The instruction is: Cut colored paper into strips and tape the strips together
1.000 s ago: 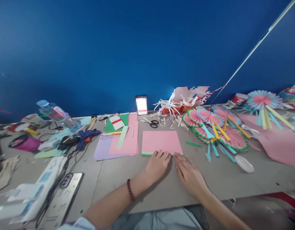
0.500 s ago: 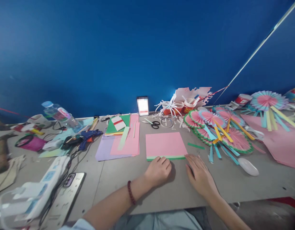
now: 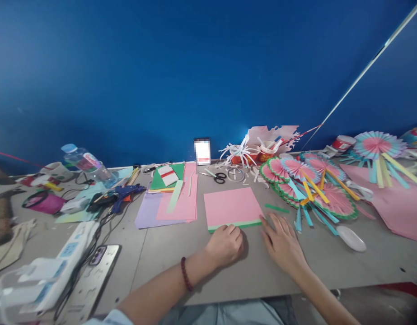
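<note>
A pink sheet of paper [image 3: 232, 205] lies on the table before me, slightly turned, with a pale and a green strip [image 3: 254, 223] along its near edge. Over the middle of that edge rests my left hand [image 3: 226, 244], closed, its curled fingertips hidden underneath; a dark red bead bracelet [image 3: 185, 274] circles the wrist. My right hand [image 3: 284, 241] lies open beside the sheet's near right corner, fingers stretched and index fingertip at the corner. Just beyond it is a loose green strip [image 3: 277, 208]. Black-handled scissors [image 3: 219, 177] lie behind the sheet.
Pleated paper fans [image 3: 333, 198] and a white spoon-shaped piece [image 3: 351, 238] lie to the right. Stacked coloured paper [image 3: 145, 210] is at left. Farther left are a blue glue gun [image 3: 122, 194], a power strip [image 3: 67, 257], a phone [image 3: 100, 271] and a tilted bottle [image 3: 88, 162].
The pink sheet has turned slightly counterclockwise, its near left corner coming closer to me. My right hand's fingers have spread a little at the corner. My left hand has barely moved.
</note>
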The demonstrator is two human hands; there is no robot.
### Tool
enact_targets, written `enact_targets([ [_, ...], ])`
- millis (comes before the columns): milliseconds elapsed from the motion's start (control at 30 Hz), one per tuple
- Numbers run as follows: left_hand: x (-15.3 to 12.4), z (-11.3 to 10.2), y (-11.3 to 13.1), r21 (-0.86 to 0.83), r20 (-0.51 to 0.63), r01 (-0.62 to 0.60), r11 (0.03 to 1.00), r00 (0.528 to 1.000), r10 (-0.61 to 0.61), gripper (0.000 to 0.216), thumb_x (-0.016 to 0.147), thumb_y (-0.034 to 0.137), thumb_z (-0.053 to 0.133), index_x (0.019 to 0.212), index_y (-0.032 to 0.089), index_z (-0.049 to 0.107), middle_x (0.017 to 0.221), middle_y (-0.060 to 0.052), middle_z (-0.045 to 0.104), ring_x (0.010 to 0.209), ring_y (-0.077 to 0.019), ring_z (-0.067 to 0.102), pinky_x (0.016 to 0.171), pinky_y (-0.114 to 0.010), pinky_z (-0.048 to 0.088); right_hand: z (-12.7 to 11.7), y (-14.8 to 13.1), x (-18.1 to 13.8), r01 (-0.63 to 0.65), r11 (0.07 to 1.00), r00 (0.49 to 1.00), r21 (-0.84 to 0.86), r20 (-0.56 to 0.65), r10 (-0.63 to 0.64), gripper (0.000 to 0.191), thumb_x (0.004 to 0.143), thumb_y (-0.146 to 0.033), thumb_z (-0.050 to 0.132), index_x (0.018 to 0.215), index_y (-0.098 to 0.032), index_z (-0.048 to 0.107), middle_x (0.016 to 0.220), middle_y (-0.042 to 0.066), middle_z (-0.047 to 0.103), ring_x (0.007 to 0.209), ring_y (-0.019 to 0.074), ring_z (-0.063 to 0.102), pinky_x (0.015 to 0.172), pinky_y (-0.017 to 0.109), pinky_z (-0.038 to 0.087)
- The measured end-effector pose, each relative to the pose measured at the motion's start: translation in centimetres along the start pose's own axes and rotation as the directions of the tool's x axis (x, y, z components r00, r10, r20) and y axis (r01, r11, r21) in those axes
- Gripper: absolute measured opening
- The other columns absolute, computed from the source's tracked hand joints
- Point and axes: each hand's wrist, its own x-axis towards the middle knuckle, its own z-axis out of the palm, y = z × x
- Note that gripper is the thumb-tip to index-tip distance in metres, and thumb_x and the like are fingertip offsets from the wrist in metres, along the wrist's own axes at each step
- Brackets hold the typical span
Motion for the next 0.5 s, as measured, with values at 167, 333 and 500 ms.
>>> enact_targets([
  [167, -0.1, 0.5, -0.2, -0.008, 0.014, -0.021, 1.000, 1.000, 0.021, 0.014, 0.089, 0.025, 0.050, 0.081, 0.016, 0.057, 0.081, -0.007, 0.058, 0.081, -0.0194, 0.054, 0.060, -0.032, 0.038, 0.4, 1.2, 3.0, 0.160, 0.983, 0.978, 0.095, 0.118, -0.171, 0.044, 0.095, -0.031, 0.034, 0.131, -0.013, 0.054, 0.138, 0.013, 0.052, 0.129, 0.0249, 0.046, 0.108, 0.044, 0.038],
  [333, -0.1, 0.6, -0.1, -0.011, -0.010, -0.011, 1.000, 1.000, 0.011, 0.015, 0.089, 0.024, 0.049, 0.080, 0.016, 0.058, 0.079, -0.006, 0.058, 0.079, -0.0191, 0.054, 0.059, -0.032, 0.037, 2.1, 1.4, 6.6, 0.250, 0.954, 0.920, 0.162, 0.267, -0.287, 0.048, 0.096, -0.029, 0.029, 0.139, -0.013, 0.045, 0.141, 0.010, 0.049, 0.132, 0.0215, 0.044, 0.111, 0.044, 0.032],
  [500, -0.1, 0.4, -0.2, -0.018, 0.021, -0.010, 1.000, 1.000, 0.010, 0.016, 0.090, 0.023, 0.047, 0.081, 0.016, 0.059, 0.082, -0.007, 0.059, 0.080, -0.0192, 0.054, 0.059, -0.033, 0.038, 3.3, 3.6, 9.6, -0.001, 0.997, 0.963, -0.078, 0.268, 0.022, 0.051, 0.094, -0.030, 0.031, 0.127, 0.001, 0.055, 0.135, 0.020, 0.053, 0.132, 0.0303, 0.041, 0.112, 0.047, 0.027],
])
